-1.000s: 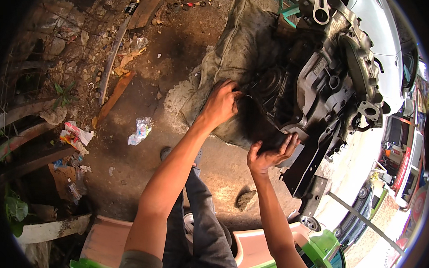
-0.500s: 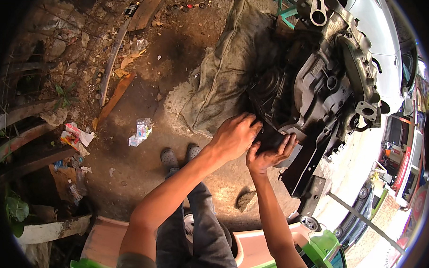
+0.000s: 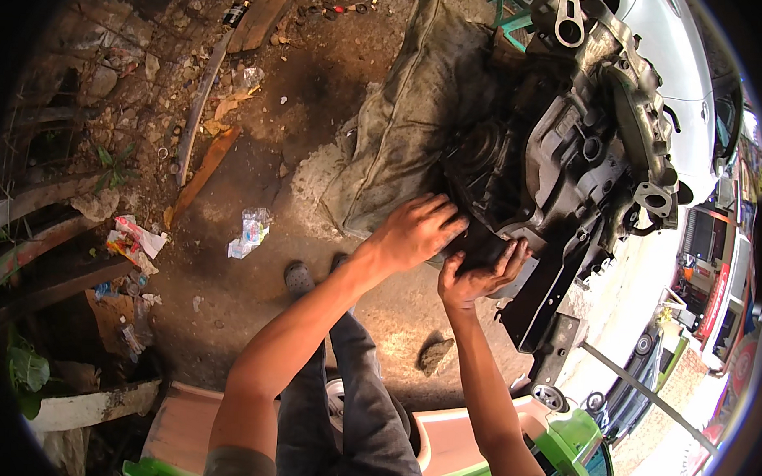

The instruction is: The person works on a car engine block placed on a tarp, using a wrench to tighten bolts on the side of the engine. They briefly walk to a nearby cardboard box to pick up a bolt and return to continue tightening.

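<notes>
A dirt floor [image 3: 252, 317] fills the left and middle, with bare room between the litter and the person's legs. A white car [image 3: 696, 98] closes the upper right edge. A greasy engine [image 3: 569, 152] sits right of centre, its lower left edge at both hands; it lies partly on a grey sack [image 3: 410, 130] that spreads left onto the dirt, its near edge just above the left hand [image 3: 415, 232]. A black bracket [image 3: 555, 286] hangs from the engine's lower side, just right of the right hand [image 3: 473, 279]. The left hand lies palm down on the engine's dark lower edge, fingers together and curled over it; whether they grip anything I cannot tell. The right hand is just beside it, nearly touching, fingers spread and pressed up against the same dark part. Planks [image 3: 205, 106] and scraps line the left rim, well apart from the hands. A clear wrapper [image 3: 248, 233] lies on open dirt left of the left forearm. A stone [image 3: 434, 355] sits by the right forearm
</notes>
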Tool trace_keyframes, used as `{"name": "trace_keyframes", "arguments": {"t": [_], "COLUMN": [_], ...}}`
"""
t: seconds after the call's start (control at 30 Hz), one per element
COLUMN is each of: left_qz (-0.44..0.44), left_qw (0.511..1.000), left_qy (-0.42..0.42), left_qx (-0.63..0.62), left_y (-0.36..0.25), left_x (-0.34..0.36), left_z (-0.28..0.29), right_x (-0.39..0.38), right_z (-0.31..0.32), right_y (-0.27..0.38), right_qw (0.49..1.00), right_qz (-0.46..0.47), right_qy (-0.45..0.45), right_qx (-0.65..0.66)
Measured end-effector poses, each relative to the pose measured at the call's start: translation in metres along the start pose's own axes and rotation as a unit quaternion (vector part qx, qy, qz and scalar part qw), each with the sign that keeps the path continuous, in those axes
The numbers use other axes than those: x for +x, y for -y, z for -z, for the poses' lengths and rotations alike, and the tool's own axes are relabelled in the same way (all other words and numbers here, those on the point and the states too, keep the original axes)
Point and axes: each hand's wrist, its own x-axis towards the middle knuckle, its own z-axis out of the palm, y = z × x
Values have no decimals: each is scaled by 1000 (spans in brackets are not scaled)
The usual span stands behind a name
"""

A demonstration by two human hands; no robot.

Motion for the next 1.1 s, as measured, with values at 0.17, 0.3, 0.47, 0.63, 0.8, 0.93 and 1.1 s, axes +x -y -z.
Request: {"name": "trace_keyframes", "arguments": {"t": [0.17, 0.3, 0.47, 0.63, 0.8, 0.93, 1.1], "left_qz": [16, 64, 295, 345, 320, 289, 261], "left_qw": [1000, 998, 952, 911, 913, 926, 945], "left_qy": [16, 7, 5, 211, 233, 226, 195], "left_qx": [21, 14, -82, 84, 96, 86, 27], "left_y": [7, -4, -11, 3, 8, 20, 30], "left_x": [-8, -14, -12, -12, -2, 5, 4], "left_z": [-2, -1, 25, 53, 47, 48, 41], "right_x": [-1, -1, -1, -2, -1, -1, -2], "right_z": [-2, -3, -3, -3, -3, -3, -4], "right_y": [0, 0, -1, -1, 0, 0, -1], "right_qw": [1000, 1000, 1000, 1000, 1000, 1000, 1000], "right_qz": [-5, -13, -9, -9, -10, -7, -11], "right_qy": [-8, -16, -20, -17, -17, -16, -22], "right_qx": [-1, 3, -1, 3, 2, -4, 2]}}
